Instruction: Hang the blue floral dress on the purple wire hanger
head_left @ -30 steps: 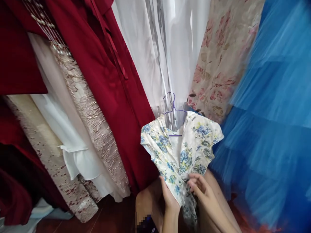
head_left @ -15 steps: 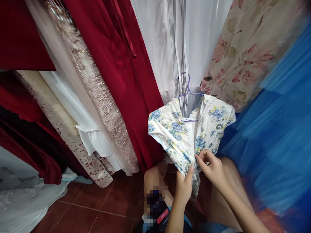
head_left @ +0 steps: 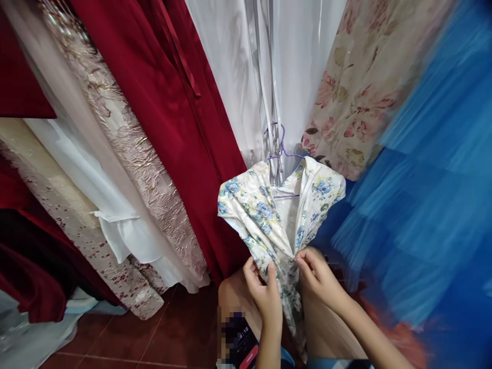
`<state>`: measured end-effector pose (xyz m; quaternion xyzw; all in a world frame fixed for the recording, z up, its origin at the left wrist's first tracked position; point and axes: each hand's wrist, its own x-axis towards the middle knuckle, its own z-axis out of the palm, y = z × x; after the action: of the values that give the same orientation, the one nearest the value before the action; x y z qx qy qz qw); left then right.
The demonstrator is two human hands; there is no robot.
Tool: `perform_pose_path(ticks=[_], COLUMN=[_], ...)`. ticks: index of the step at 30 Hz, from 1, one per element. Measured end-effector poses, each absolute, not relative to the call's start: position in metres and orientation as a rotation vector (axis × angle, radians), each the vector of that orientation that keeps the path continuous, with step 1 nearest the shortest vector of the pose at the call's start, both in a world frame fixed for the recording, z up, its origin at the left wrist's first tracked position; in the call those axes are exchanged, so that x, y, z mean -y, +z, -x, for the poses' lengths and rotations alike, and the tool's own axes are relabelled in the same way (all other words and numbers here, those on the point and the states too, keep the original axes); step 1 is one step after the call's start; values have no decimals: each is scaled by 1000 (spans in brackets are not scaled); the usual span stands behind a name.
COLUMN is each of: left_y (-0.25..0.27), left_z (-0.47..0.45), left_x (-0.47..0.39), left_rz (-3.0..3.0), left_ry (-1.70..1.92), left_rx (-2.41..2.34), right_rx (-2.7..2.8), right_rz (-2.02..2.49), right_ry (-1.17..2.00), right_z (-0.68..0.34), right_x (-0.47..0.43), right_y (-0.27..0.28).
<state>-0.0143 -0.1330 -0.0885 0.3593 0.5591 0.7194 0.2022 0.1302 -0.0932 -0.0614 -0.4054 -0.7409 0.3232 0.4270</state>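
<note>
A white dress (head_left: 265,209) with blue flowers and short sleeves hangs on a thin purple hanger (head_left: 283,148) in front of me. Its opening runs down in a V from the neck. My right hand (head_left: 321,277) pinches the fabric edge at the bottom of that V, and whether a zipper pull sits between the fingertips is too small to tell. Lower on the left side of the dress, my left hand (head_left: 265,292) grips the cloth between thumb and curled fingers. The skirt trails down between my knees.
Behind hang a dark red gown (head_left: 165,133), a white gown (head_left: 307,66) with long straps and a pink-flowered dress (head_left: 357,102). Blue tulle (head_left: 426,205) fills the right. A phone (head_left: 242,343) lies by my left leg over the red tiled floor (head_left: 154,328).
My view has shifted, so the dress sits further left in it. My left hand's fingers have shifted on the cloth, while the right keeps its pinch at the opening.
</note>
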Motion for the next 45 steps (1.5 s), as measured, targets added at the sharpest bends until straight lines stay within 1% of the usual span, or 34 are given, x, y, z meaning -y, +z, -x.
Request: perform_pose_path(ticks=[6,8,11,16,24,27,31,32,34,37,39,41,45], left_y=[-85,-83,-78,-64,-32,-29,-26,-21,-1,45,78,106,133], left_z=[3,-4,-10,-4,17,21,25,27,30,35,36,35,29], left_x=[145,145,138,136,139,139,133,128,112,72,40,10,-23], left_rz=[-1371,-1455,-1510,-1728,-2226,-2393,-2438,-2411,-2353,-2312,-2344,-2365,-2409], left_ry=[2022,1914,1648,1433,974,892,733,733,882,1346,1550,1630,1534], left_rx=[-1867,-1750,-1549,-1534,-1604,-1583,-1495,-1462,-1394,-1344,-1350,-1318,-1253], right_rx=[1916,1947,2015,2044,2062,1998,1864,1839,1805,1775,1761,1760,1728], right_rz=[930,904,875,863,757,758,740,728,705,669,639,618,591], right_ry=[883,865,812,573,107,36,71,106,192,322,356,337,308], right_z=[-133,-135,-139,-150,-132,-124,-123,-124,-126,-129,-130,-131,-130], right_x=[100,102,98,49,-56,-73,-67,-62,-51,-41,-40,-44,-54], right_y=[-47,-40,-29,6,103,122,122,120,115,111,113,119,132])
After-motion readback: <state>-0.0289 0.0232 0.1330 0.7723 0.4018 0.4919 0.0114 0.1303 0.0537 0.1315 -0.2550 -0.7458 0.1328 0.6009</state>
